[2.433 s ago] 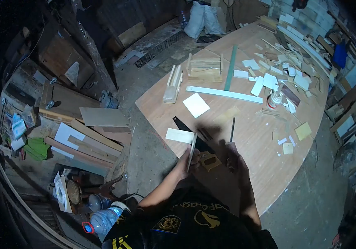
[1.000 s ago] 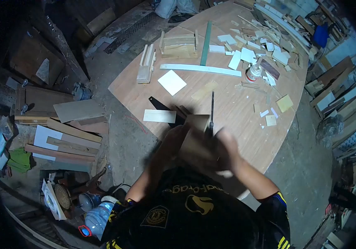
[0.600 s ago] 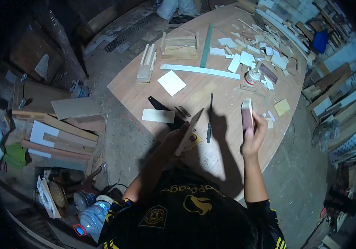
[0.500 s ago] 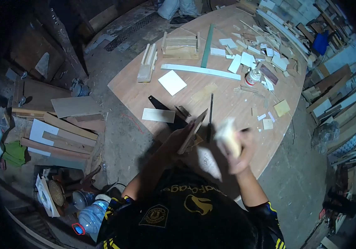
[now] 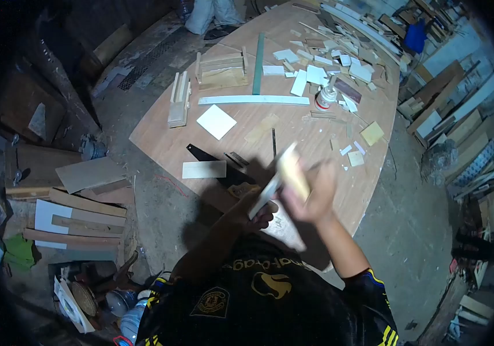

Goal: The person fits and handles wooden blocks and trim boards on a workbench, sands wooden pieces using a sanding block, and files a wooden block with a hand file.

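My left hand (image 5: 254, 212) is closed around a thin flat board (image 5: 265, 197), held tilted on edge above the near side of the table. In my right hand (image 5: 319, 195) is a pale yellowish block (image 5: 294, 177), blurred by motion, right beside the board's upper part; whether they touch I cannot tell. A handsaw (image 5: 205, 155) with a black blade lies left of my hands, partly under a pale rectangular strip (image 5: 204, 169). Below my hands a whitish piece with dark marks (image 5: 284, 230) is partly hidden. A thin dark rod (image 5: 274, 138) lies just beyond the board.
On the wooden table (image 5: 160, 135) are a white square panel (image 5: 216, 121), two wooden box-like assemblies (image 5: 222, 78), a green strip (image 5: 258, 63), a long white strip (image 5: 253, 100), a white bottle (image 5: 325, 99) and many scraps (image 5: 316, 75). Boards (image 5: 80, 219) lean at the left.
My right hand has brought the block leftward, up against or close to the board. The board has turned so its pale face shows. The whole view has shifted slightly.
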`<state>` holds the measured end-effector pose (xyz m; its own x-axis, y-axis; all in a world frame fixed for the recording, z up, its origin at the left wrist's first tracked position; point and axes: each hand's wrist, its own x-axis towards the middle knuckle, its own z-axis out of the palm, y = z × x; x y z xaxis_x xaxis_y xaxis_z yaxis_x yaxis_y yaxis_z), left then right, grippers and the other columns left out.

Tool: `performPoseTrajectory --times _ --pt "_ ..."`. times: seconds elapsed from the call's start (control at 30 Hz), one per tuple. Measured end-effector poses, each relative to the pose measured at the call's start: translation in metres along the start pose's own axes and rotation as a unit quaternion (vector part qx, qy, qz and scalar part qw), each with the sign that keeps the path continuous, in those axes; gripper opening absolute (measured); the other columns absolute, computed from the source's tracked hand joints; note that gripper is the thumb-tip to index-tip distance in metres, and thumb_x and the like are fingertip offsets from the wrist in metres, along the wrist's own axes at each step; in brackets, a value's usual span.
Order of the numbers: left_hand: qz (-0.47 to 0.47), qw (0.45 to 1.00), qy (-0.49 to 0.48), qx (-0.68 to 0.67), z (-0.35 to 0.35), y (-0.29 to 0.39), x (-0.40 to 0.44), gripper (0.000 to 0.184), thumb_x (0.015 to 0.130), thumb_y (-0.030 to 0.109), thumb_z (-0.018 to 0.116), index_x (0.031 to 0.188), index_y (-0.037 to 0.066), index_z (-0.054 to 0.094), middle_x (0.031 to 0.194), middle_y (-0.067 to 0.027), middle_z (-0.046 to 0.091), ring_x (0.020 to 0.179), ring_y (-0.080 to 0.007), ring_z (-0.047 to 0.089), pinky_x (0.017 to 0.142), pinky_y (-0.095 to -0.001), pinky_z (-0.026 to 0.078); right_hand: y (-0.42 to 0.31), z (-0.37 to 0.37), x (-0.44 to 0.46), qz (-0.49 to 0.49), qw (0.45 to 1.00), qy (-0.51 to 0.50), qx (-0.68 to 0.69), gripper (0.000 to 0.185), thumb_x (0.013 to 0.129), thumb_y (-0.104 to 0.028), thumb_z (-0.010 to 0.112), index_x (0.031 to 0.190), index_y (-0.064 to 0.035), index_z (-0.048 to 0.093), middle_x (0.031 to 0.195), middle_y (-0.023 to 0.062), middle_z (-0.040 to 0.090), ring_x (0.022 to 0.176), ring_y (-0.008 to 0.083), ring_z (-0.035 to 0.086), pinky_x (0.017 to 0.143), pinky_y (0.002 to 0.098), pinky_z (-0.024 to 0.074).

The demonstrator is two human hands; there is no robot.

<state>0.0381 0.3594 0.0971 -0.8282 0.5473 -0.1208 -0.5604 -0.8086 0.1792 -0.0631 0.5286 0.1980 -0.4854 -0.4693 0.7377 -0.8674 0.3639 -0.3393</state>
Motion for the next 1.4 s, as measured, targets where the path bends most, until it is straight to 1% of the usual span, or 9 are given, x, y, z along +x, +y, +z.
performPoseTrajectory --times 0.13,0.3,0.43,0.5,0.57,0.77,1.03,1.23,1.4 --pt "-0.050 0.998 -0.031 -0.011 0.007 0.025 0.000 0.027 0.098 0.042 0.047 0.098 0.015 0.051 0.053 0.0028 0.041 0.044 -0.0054 0.041 0.034 -0.0202 0.028 0.012 -0.001 0.007 0.154 0.979 0.133 0.025 0.033 0.077 -0.023 0.066 0.096 0.0020 0.061 0.078 0.0143 0.051 0.070 0.0312 0.046 0.064 0.0409 0.0352" --pt "-0.115 0.985 -0.093 -0.091 -0.018 0.040 0.009 0.028 0.099 0.041 0.047 0.097 0.014 0.053 0.058 0.0014 0.046 0.047 -0.0066 0.046 0.038 -0.0218 0.034 -0.055 0.016 0.005 -0.076 0.996 -0.041 0.010 0.050 0.071 -0.041 0.068 0.109 -0.0087 0.066 0.072 0.0041 0.041 0.066 0.0245 0.041 0.061 0.0402 0.0315" --pt "-0.149 0.969 -0.145 -0.130 -0.017 0.057 0.010 0.029 0.099 0.041 0.047 0.098 0.013 0.055 0.062 0.0007 0.051 0.050 -0.0078 0.049 0.041 -0.0224 0.038 0.003 0.019 0.037 0.148 0.981 0.013 -0.122 0.036 0.078 -0.024 0.070 0.104 -0.0003 0.062 0.082 0.0169 0.054 0.074 0.0325 0.048 0.069 0.0422 0.0366" --pt "-0.006 0.964 0.223 0.145 0.009 0.074 0.007 0.034 0.099 0.040 0.050 0.098 0.009 0.062 0.075 -0.0005 0.059 0.057 -0.0093 0.053 0.051 -0.0202 0.042 0.010 0.014 0.035 0.167 0.972 0.017 -0.166 0.033 0.081 -0.019 0.068 0.107 0.0002 0.060 0.087 0.0131 0.056 0.077 0.0270 0.050 0.071 0.0390 0.0380" --pt "0.170 0.869 0.323 0.333 0.031 0.083 0.010 0.034 0.100 0.036 0.051 0.094 0.004 0.064 0.076 0.0032 0.057 0.070 -0.0052 0.050 0.063 -0.0212 0.041 -0.008 0.016 0.026 0.294 0.923 0.229 0.094 0.039 0.088 -0.029 0.062 0.113 0.0005 0.055 0.096 0.0096 0.053 0.082 0.0194 0.050 0.073 0.0368 0.0375" --pt "0.264 0.778 0.237 0.518 0.036 0.129 -0.001 0.035 0.101 0.032 0.050 0.088 0.000 0.055 0.072 0.0033 0.045 0.069 -0.0053 0.041 0.063 -0.0235 0.038 -0.063 0.024 0.003 0.290 0.920 0.243 0.106 0.063 0.089 -0.053 0.052 0.122 -0.0008 0.041 0.110 0.0137 0.048 0.102 0.0223 0.052 0.086 0.0364 0.0457" --pt "0.258 0.826 0.128 0.485 0.057 0.141 -0.012 0.026 0.101 0.022 0.050 0.110 -0.001 0.051 0.099 -0.0057 0.058 0.092 -0.0085 0.050 0.084 -0.0244 0.042 -0.080 0.041 0.007 0.274 0.926 0.245 0.083 0.054 0.091 -0.042 0.056 0.122 0.0008 0.043 0.095 0.0085 0.043 0.088 0.0172 0.044 0.081 0.0310 0.0373" --pt "0.210 0.830 0.119 0.503 0.065 0.141 -0.017 0.032 0.102 0.023 0.047 0.120 -0.003 0.047 0.104 -0.0086 0.058 0.097 -0.0114 0.052 0.087 -0.0279 0.043 -0.085 0.047 0.019 0.318 0.907 0.277 0.025 0.055 0.089 -0.030 0.059 0.129 0.0024 0.042 0.107 0.0132 0.049 0.093 0.0190 0.047 0.083 0.0334 0.0388" --pt "0.200 0.835 0.089 0.504 0.064 0.132 -0.016 0.038 0.103 0.024 0.043 0.129 -0.004 0.045 0.113 -0.0113 0.060 0.103 -0.0143 0.055 0.090 -0.0290 0.044 -0.094 0.057 0.041 0.287 0.936 0.143 -0.143 0.062 0.080 -0.036 0.066 0.125 0.0050 0.051 0.100 0.0159 0.052 0.087 0.0269 0.047 0.080 0.0382 0.0388"
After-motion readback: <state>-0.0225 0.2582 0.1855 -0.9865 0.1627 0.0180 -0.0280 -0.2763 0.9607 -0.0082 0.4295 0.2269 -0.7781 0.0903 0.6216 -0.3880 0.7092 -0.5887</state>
